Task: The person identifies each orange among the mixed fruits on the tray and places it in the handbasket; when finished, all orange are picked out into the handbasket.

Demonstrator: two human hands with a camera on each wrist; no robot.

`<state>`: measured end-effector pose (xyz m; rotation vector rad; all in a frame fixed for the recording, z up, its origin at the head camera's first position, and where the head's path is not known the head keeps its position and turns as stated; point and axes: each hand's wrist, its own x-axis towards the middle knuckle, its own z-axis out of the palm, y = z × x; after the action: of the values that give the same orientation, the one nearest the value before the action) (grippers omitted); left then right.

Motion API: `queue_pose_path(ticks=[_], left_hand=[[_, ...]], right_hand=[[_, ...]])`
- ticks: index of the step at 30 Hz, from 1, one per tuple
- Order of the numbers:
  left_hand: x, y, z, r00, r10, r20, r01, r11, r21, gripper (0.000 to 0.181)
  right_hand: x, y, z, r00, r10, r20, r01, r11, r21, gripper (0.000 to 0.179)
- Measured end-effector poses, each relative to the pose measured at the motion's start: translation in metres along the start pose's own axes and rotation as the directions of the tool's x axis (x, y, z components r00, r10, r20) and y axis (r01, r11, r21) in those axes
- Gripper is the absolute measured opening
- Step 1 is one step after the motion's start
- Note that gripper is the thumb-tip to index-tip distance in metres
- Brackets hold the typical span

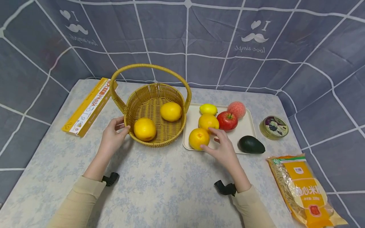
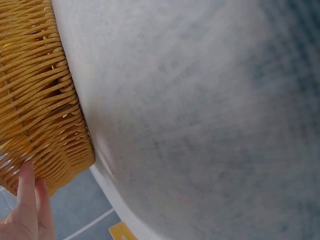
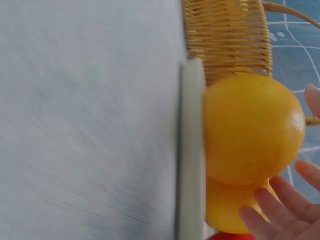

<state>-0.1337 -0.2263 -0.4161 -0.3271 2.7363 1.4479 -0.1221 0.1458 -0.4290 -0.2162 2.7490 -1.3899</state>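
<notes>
A yellow wicker basket (image 1: 155, 144) with a tall arched handle stands on the table, holding two orange-yellow fruits, one orange (image 1: 144, 129) at the near left and another (image 1: 171, 111) at the right. My left hand (image 1: 113, 134) holds the basket's left side, thumb at the rim and fingers against the woven outer wall (image 2: 45, 110). Over the cream tray (image 1: 228, 144) my right hand (image 1: 222, 148) is spread around the front orange (image 1: 199, 139), thumb and fingers apart. In the right wrist view this orange partly covers a second one (image 1: 208, 121) behind it.
The tray also bears a lemon (image 1: 208, 109), a red apple (image 1: 227, 121), a pink peach-like fruit (image 1: 237, 109) and an avocado (image 1: 251, 144). A round tin (image 1: 274, 127) and a noodle bag (image 1: 308, 190) lie to the right. At the left is a pasta box (image 1: 89, 107).
</notes>
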Motion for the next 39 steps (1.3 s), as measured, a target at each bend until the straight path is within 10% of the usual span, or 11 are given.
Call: queue_pose_path(ticks=[20, 39], left_hand=[[0.0, 0.0, 0.0, 1.0, 0.002, 0.008, -0.002, 1.0, 0.004, 0.056], [0.0, 0.0, 0.001, 1.0, -0.016, 0.007, 0.016, 1.0, -0.008, 0.057]], right_hand=[[0.001, -0.001, 0.031, 0.994, 0.073, -0.081, -0.077, 0.996, -0.04, 0.082], [0.004, -0.009, 0.044, 0.991, -0.062, -0.116, 0.042, 0.985, -0.165, 0.076]])
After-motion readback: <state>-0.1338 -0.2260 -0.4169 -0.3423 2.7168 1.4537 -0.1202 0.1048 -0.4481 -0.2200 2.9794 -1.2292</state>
